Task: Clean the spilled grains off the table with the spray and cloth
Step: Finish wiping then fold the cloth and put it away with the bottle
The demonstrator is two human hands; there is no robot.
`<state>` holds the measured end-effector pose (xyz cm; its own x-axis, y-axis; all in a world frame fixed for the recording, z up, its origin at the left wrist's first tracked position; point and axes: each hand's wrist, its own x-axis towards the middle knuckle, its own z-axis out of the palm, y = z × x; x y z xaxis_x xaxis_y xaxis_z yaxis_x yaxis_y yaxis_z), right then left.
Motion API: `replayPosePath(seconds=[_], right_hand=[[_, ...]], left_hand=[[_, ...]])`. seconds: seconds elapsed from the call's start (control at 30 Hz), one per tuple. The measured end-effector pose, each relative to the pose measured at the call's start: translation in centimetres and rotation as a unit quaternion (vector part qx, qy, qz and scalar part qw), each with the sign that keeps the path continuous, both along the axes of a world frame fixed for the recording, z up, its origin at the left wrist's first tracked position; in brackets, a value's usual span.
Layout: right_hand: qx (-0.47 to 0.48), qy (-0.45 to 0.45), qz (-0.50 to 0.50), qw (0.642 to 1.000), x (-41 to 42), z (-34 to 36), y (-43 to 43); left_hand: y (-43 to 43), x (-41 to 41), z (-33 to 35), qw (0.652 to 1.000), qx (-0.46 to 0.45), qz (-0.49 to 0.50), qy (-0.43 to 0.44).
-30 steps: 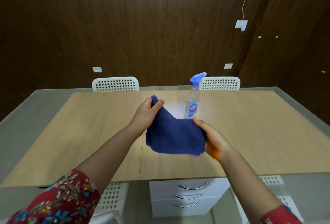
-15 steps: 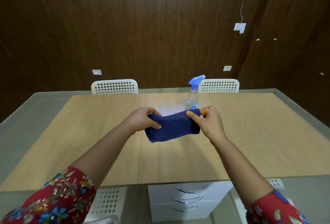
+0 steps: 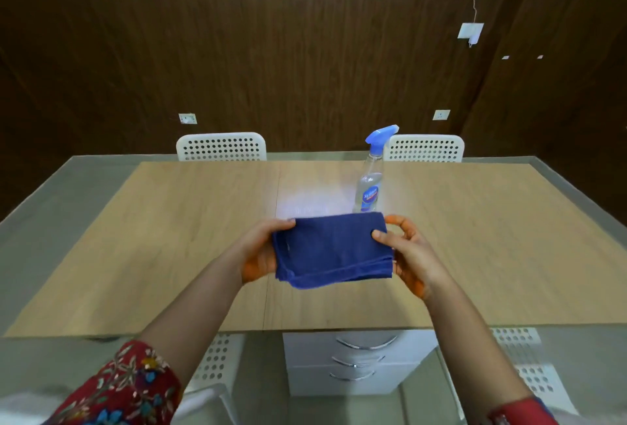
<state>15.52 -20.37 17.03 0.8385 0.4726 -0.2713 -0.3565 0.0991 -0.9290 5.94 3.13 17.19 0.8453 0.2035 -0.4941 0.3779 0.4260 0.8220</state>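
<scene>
Folded blue cloth (image 3: 334, 248) is held flat above the wooden table (image 3: 169, 238), gripped at both side edges. Left hand (image 3: 261, 251) is clamped on the left edge, thumb on top. Right hand (image 3: 412, 255) is pinching the right edge, thumb on top, fingers curled behind. Clear spray bottle (image 3: 370, 180) with blue trigger head is stood upright on the table just behind the cloth. No grains can be made out on the tabletop.

Left hand (image 3: 260, 255), right hand (image 3: 412, 260) level — fingers (image 3: 397, 221) curled, pinching
</scene>
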Motion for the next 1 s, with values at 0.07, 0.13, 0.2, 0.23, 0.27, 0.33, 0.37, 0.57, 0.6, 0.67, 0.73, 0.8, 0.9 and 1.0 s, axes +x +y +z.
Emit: replayPosePath(seconds=[0.07, 0.13, 0.2, 0.23, 0.27, 0.33, 0.37, 0.57, 0.6, 0.67, 0.73, 0.8, 0.9, 1.0], right_hand=[[-0.039, 0.06, -0.023, 0.997, -0.5, -2.3, -0.1], [-0.084, 0.052, -0.019, 0.995, -0.6, -3.8, -0.3], [-0.132, -0.006, -0.021, 0.991, -0.6, -4.0, -0.2], [-0.147, -0.046, -0.02, 0.988, -0.6, -3.8, 0.0], [-0.156, -0.091, -0.015, 0.983, -0.8, -3.5, 0.3], [-0.18, -0.187, 0.013, 0.966, -1.9, -2.7, 1.3], [-0.192, -0.224, 0.033, 0.955, -2.7, -2.4, 2.0], [-0.199, -0.265, 0.128, 0.935, -6.3, -3.7, 5.3], [-0.185, -0.243, 0.148, 0.941, -6.6, -3.9, 5.3], [-0.131, -0.177, 0.145, 0.965, -6.6, -4.1, 4.7], [-0.094, -0.13, 0.075, 0.984, -6.0, -4.8, 2.6], [-0.111, -0.116, -0.013, 0.987, -5.3, -6.8, -0.7], [-0.304, -0.111, -0.026, 0.946, -4.9, -13.0, -5.1], [-0.48, -0.118, 0.143, 0.857, -5.6, -19.2, -6.1]], left_hand=[[-0.3, -0.7, -2.7, 0.998, -0.013, -0.009, 0.067], [-0.4, -1.3, -4.7, 0.995, -0.037, -0.007, 0.092], [-0.9, -1.8, -5.9, 0.993, -0.078, 0.001, 0.092], [-1.3, -2.0, -6.2, 0.991, -0.092, 0.001, 0.093], [-1.8, -2.2, -6.5, 0.99, -0.104, 0.005, 0.093], [-2.5, -2.5, -7.0, 0.989, -0.121, 0.017, 0.086], [-2.9, -2.4, -7.0, 0.988, -0.132, 0.027, 0.078], [-4.1, -2.9, -5.8, 0.974, -0.217, 0.04, 0.057], [-4.2, -3.2, -5.8, 0.972, -0.225, 0.035, 0.061], [-4.5, -3.5, -6.2, 0.975, -0.203, 0.048, 0.076], [-4.4, -3.9, -6.8, 0.976, -0.17, 0.09, 0.102], [-4.0, -4.5, -7.5, 0.97, -0.151, 0.144, 0.124], [-3.2, -5.7, -8.1, 0.961, -0.147, 0.19, 0.136], [-2.5, -7.1, -8.9, 0.954, -0.136, 0.22, 0.15]])
